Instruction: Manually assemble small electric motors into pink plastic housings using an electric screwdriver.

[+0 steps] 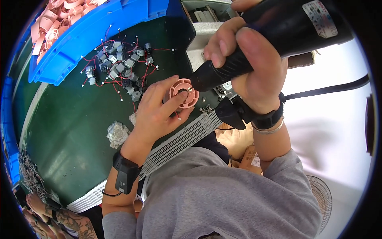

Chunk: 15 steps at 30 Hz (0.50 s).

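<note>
My left hand (153,108) is wrapped around a round pink plastic housing (193,98) with a slotted rim. Its index finger reaches over the dark centre of the part. In my right hand (258,67) is a black electric screwdriver (292,30), gripped around its ribbed nose and slanting down to the left. The screwdriver's tip meets the housing beside my left fingertip; whether it sits on a screw is too small to tell. Small metal screws (207,109) lie just right of the housing. Beyond my left hand is a pile of small grey motors (127,63) with red wires.
A blue bin (95,34) of pink parts (59,20) stands far left on the green table (75,139). A crumpled whitish wad (118,134) lies near my left forearm. A white perforated strip (175,143) edges the table. Another person's arms (67,219) show lower left.
</note>
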{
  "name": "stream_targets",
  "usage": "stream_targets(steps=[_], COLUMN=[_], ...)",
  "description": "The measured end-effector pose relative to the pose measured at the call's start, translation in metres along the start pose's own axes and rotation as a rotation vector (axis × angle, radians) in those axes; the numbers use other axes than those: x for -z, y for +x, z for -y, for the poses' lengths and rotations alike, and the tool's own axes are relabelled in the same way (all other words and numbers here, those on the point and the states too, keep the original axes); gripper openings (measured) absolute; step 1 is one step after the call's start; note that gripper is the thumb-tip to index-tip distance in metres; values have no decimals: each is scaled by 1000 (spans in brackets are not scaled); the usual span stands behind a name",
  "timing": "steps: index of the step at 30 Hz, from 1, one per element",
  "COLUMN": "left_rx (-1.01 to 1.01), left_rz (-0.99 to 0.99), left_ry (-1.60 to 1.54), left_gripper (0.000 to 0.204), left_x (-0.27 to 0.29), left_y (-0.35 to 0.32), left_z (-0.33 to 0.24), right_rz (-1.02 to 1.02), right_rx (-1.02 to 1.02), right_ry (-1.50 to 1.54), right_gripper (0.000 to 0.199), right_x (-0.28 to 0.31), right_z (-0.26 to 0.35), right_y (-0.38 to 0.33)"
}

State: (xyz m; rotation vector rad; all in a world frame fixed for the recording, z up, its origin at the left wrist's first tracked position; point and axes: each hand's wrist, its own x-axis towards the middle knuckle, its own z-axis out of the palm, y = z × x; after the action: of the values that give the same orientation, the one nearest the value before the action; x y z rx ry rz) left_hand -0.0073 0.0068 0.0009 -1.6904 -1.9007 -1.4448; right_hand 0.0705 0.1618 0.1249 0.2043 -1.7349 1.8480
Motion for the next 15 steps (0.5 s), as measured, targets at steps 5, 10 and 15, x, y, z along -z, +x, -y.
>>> stream_targets(steps=[5, 10, 15], left_rx=[3, 22, -4], left_rz=[45, 2, 27], left_ry=[-1, -11, 16], left_gripper=[34, 28, 36], left_x=[1, -3, 2], left_y=[3, 5, 4], left_z=[0, -1, 0], right_rz=[-39, -89, -152], right_rx=[-4, -9, -43], right_ry=[-12, -14, -140], right_gripper=[37, 36, 36], right_x=[-3, -1, -17], right_z=[-3, -6, 7], right_y=[-5, -6, -15])
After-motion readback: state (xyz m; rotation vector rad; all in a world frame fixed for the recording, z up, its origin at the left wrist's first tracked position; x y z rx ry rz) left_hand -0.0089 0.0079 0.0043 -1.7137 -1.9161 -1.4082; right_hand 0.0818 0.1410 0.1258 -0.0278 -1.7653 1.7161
